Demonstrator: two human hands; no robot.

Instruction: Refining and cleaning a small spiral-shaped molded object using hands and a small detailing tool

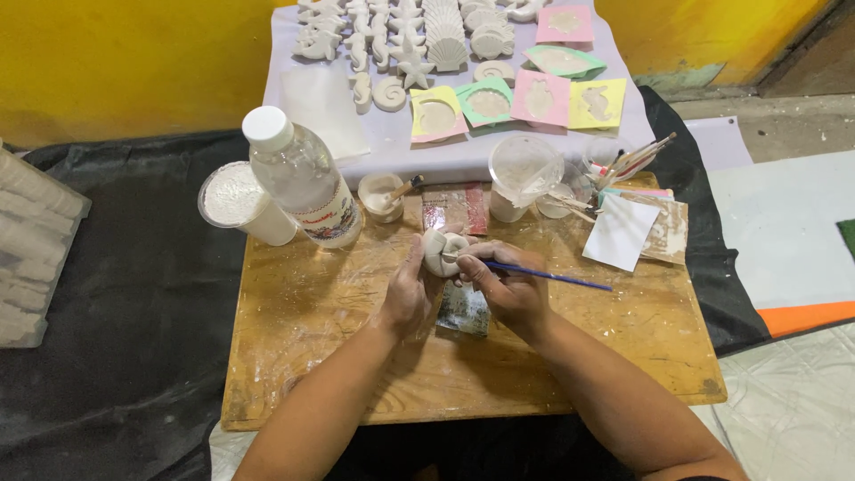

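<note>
1. Head view, since it's the only 1 we get: the left hand (408,289) is curled around a small white plaster cast (443,252), fingers wrapped round its left side and holding it up just above the wooden board (312,356).
2. Right hand (508,283) is pinched tight on a thin blue-handled brush (543,274), pencil-style, with the handle sticking out to the right and the tip end against the cast. Can't actually see the bristles, the fingers hide them.
3. So the step in hand looks like detail work on the surface of that 1 piece, brushing or cleaning it up. Looks mid-step to me, not finishing.
4. Directly under the hands there's a small dirty card or rag (464,310) lying on the board.
5. Behind the hands: a clear plastic bottle with a white cap (298,178), a white tub of powder (233,198) beside it, a small cup with a stick in it (381,194), and a cloudy plastic cup (521,174).
6. Further back, a cloth (392,134) holds rows of white sea-themed casts (419,40) and coloured moulds (539,96).
7. My guess for the next move: it calls for turning the cast in the left-hand fingers so a fresh side faces the brush, with a light touch, as plaster chips easily.
</note>
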